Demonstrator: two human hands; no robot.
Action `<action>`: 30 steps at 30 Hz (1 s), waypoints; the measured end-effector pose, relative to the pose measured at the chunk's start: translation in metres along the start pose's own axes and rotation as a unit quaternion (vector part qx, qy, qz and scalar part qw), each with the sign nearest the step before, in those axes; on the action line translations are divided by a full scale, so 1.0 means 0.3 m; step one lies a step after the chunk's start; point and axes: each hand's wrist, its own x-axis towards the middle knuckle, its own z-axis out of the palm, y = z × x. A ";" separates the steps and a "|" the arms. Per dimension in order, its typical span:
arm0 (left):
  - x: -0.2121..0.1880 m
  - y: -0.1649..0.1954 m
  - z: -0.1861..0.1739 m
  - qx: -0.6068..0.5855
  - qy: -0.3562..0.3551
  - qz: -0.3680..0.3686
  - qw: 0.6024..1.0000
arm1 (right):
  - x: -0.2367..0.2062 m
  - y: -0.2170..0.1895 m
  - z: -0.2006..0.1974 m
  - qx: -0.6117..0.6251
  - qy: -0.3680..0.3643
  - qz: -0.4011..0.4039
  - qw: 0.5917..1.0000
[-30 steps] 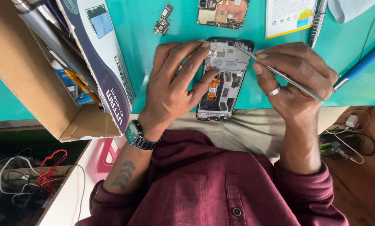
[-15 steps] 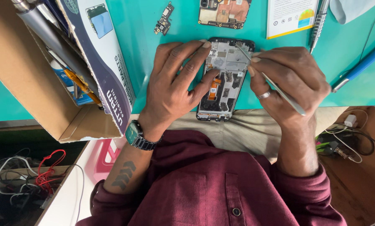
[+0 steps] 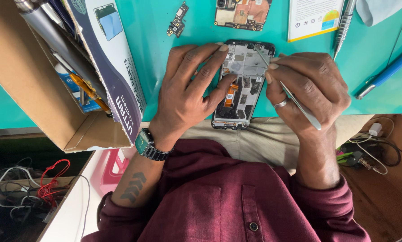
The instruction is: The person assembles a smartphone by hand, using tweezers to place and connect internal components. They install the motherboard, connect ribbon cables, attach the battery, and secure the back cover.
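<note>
Phone frame (image 3: 241, 85) lies opened, circuitry bared; left hand (image 3: 187, 94) presses it, right hand (image 3: 308, 89) pinches tweezers (image 3: 290, 96)

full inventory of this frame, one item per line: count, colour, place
opened phone: 1, black frame, orange flex inside, mat's near edge, under both hands
tweezers: 1, silver, in right hand, tip on phone's top
circuit board: 1, top centre
small board: 1, dark, top, left of circuit board
card: 1, white, top right
metal tool: 1, silver, right of card
blue tool: 1, far right
cardboard box: 1, brown, left
mat: 1, teal
left hand: steadies phone
right hand: grips tweezers
</note>
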 end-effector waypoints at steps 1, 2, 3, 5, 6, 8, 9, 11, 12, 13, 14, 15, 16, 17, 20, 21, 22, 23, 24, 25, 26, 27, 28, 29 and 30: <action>0.001 0.000 0.000 0.000 0.000 0.001 1.000 | 0.003 -0.001 0.000 0.000 0.002 0.000 1.000; 0.002 0.000 0.000 0.000 0.000 0.001 1.000 | 0.006 -0.002 0.004 0.003 0.003 -0.006 1.000; 0.002 0.001 0.000 0.000 0.000 0.000 1.000 | 0.010 -0.002 0.007 0.007 0.004 -0.011 1.000; 0.005 0.001 0.002 -0.002 0.002 0.002 1.000 | 0.015 -0.006 0.005 0.003 0.003 -0.013 1.000; 0.005 0.001 0.001 -0.001 0.004 0.003 1.000 | 0.017 -0.010 0.002 -0.002 0.002 -0.010 1.000; 0.002 0.005 -0.004 0.001 0.002 0.001 1.000 | 0.016 -0.018 -0.001 0.001 -0.002 0.000 1.000; 0.003 0.004 -0.003 0.002 0.001 0.002 1.000 | 0.017 -0.015 -0.002 0.006 -0.003 0.004 1.000; 0.006 0.004 0.002 0.002 0.003 0.003 1.000 | 0.015 -0.007 -0.004 -0.001 -0.005 -0.009 1.000; 0.007 0.004 0.003 0.003 0.005 0.004 1.000 | 0.014 0.000 -0.003 -0.011 -0.004 -0.026 1.000; 0.006 0.005 0.001 0.003 0.005 0.004 1.000 | 0.011 0.002 0.000 -0.020 -0.004 -0.043 0.999; 0.006 0.004 -0.001 0.004 0.005 0.003 1.000 | 0.008 0.005 0.004 0.000 0.002 -0.026 1.000; 0.007 0.003 -0.001 0.003 0.004 0.003 1.000 | 0.006 0.006 0.009 0.022 0.012 -0.005 1.000; 0.006 0.003 -0.002 0.001 0.004 0.003 1.000 | 0.006 0.008 0.005 0.044 0.019 0.016 0.999; 0.010 0.001 0.000 0.001 0.006 0.005 1.000 | 0.008 0.004 0.006 0.055 0.049 0.059 0.996; 0.009 0.008 -0.008 0.003 0.008 0.004 1.000 | 0.035 0.001 -0.026 0.055 0.143 0.162 0.975; 0.011 0.011 -0.010 0.004 0.007 0.003 1.000 | 0.053 0.005 -0.046 0.034 0.143 0.169 0.975; 0.015 0.013 -0.012 0.005 0.008 0.004 1.000 | 0.073 0.011 -0.057 0.016 0.132 0.171 0.976; 0.019 0.013 -0.014 0.006 0.008 0.006 1.000 | 0.098 0.025 -0.063 -0.009 0.061 0.138 0.989; 0.023 0.016 -0.017 0.006 0.006 0.008 1.000 | 0.119 0.033 -0.063 -0.033 -0.002 0.111 0.993; 0.025 0.022 -0.017 0.004 0.005 0.009 1.000 | 0.140 0.045 -0.052 -0.066 -0.069 0.076 0.993; 0.029 0.026 -0.016 0.002 0.002 0.006 1.000 | 0.158 0.055 -0.042 -0.063 -0.085 0.082 0.991; 0.033 0.028 -0.016 0.001 0.000 0.003 1.000 | 0.170 0.061 -0.031 -0.065 -0.103 0.084 0.989; 0.035 0.028 -0.020 0.002 -0.002 -0.003 1.000 | 0.180 0.067 -0.022 -0.055 -0.108 0.092 0.988; 0.036 0.026 -0.025 0.001 0.005 -0.001 1.000 | 0.187 0.074 -0.014 -0.044 -0.113 0.099 0.988; 0.034 0.026 -0.030 0.001 0.010 0.000 1.000 | 0.192 0.079 -0.011 -0.035 -0.125 0.118 0.985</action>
